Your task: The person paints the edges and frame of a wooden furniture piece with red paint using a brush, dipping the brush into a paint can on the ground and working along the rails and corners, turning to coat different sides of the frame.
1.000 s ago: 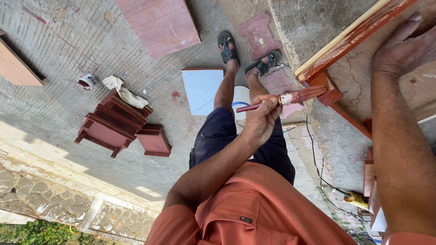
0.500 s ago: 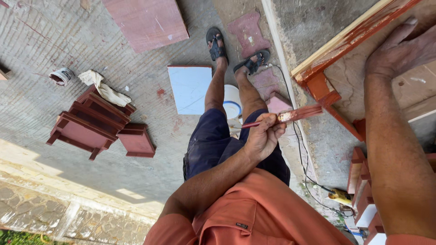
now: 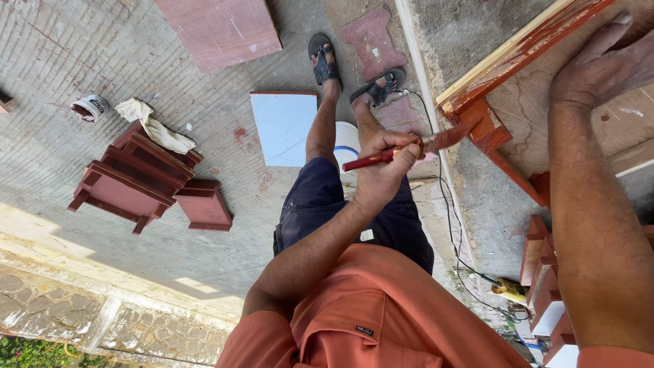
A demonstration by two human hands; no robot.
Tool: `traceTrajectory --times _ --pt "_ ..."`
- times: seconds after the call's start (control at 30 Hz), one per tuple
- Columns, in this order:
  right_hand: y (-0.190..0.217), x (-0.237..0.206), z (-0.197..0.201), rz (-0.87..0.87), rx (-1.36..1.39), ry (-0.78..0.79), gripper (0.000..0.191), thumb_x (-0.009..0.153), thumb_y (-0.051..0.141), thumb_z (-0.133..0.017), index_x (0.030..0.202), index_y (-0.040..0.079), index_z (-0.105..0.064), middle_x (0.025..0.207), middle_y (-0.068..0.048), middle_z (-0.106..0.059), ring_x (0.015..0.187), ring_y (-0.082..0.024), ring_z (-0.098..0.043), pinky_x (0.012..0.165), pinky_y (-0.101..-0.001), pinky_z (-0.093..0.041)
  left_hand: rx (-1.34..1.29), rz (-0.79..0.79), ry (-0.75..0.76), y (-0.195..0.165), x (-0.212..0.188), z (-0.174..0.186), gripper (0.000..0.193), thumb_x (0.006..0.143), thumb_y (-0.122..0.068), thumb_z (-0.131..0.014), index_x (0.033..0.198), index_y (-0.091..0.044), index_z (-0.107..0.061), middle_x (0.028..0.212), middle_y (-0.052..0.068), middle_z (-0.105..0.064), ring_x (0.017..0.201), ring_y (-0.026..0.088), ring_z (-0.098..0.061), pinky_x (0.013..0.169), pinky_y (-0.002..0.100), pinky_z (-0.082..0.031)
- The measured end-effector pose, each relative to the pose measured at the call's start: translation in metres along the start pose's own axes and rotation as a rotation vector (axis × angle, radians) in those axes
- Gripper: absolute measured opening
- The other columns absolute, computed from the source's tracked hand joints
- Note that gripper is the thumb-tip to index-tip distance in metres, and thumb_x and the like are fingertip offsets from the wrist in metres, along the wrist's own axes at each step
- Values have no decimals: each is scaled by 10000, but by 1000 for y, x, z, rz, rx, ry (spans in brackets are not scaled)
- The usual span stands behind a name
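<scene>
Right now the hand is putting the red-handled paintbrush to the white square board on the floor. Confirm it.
Not so. In the head view the left hand puts the red-handled paintbrush to the red-painted wooden frame, not the white square board lying on the floor.

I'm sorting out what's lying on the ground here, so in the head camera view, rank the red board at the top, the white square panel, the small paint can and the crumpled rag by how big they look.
1. Red board, cut off by the frame's top edge.
2. White square panel.
3. Crumpled rag.
4. Small paint can.
Rag and can look close in size, so that order is unsure.
</scene>
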State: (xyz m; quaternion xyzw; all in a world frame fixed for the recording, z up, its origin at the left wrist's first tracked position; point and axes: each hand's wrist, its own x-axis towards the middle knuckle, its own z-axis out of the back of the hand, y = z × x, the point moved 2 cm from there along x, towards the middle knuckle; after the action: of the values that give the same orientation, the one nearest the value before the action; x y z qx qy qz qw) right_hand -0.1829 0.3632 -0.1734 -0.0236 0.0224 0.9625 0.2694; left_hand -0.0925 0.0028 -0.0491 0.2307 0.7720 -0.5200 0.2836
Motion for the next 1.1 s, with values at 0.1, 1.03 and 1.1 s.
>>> traceTrajectory --times 0.1,1.03,1.1 --pt "8 -1 5 55 24 -26 588 1148 491 -300 1495 52 -482 1276 -125 -604 1259 -232 -542 1062 -472 -473 27 -22 68 -18 -12 0 140 1014 -94 -716 1083 1 -638 1109 96 -707 986 122 -690 903 269 -587" --pt "19 0 11 79 29 -50 502 1193 496 -384 1438 70 -486 1219 -120 -610 1195 -217 -610 988 -482 -477 502 116 285 -119 59 -14 156 939 -164 -726 1007 -28 -686 848 37 -745 730 114 -756 630 290 -677" --pt "18 0 10 96 -1 -52 508 1170 440 -353 1493 71 -486 1278 -106 -617 1243 -205 -617 1025 -466 -482 507 -1 320 -118 59 -17 137 936 -132 -737 998 -19 -692 863 47 -744 763 119 -758 664 286 -667"
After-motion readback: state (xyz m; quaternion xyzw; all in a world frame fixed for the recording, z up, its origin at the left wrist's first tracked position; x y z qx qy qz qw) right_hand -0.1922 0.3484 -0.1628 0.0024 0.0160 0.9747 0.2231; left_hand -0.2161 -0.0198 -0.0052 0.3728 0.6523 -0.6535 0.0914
